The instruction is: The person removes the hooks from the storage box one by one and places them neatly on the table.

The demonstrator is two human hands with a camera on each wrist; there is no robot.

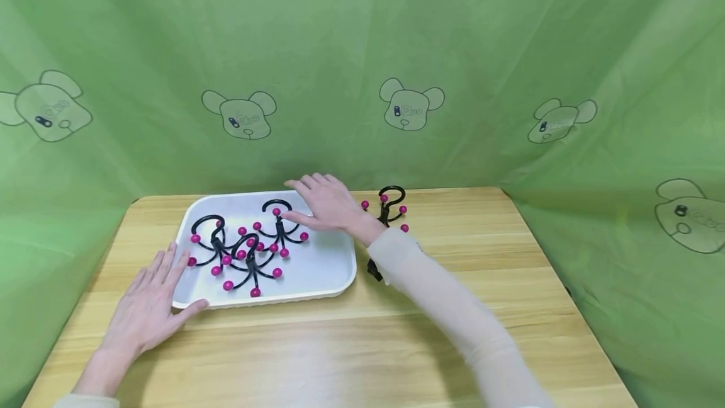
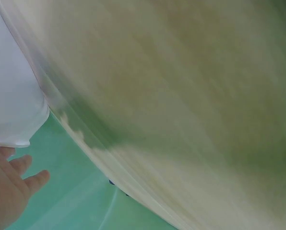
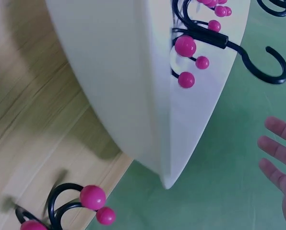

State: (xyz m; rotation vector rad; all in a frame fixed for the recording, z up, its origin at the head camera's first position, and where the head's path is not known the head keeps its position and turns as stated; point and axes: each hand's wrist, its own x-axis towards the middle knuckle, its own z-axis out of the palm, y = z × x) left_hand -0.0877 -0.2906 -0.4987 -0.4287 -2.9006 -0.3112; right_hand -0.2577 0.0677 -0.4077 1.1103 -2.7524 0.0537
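Note:
A white tray (image 1: 325,266) holds three black hooks with prongs tipped by pink balls: one at the left (image 1: 216,243), one at the front (image 1: 252,261), one at the back right (image 1: 279,230). My left hand (image 1: 144,304) lies at the tray's left front corner, fingers extended along its rim. Over the tray's back right part is my right hand (image 1: 328,203), fingers extended, thumb near the back right hook. In the right wrist view, that hand (image 3: 282,153) appears apart from the nearest hook's black stem (image 3: 203,36), with nothing in its fingers.
Right of the tray, another black hook with pink balls (image 1: 385,211) lies on the wooden table (image 1: 453,238), partly hidden by my right forearm. A black end (image 1: 374,269) shows below the forearm. Green cloth (image 1: 340,49) with bear-head drawings hangs behind and at both sides.

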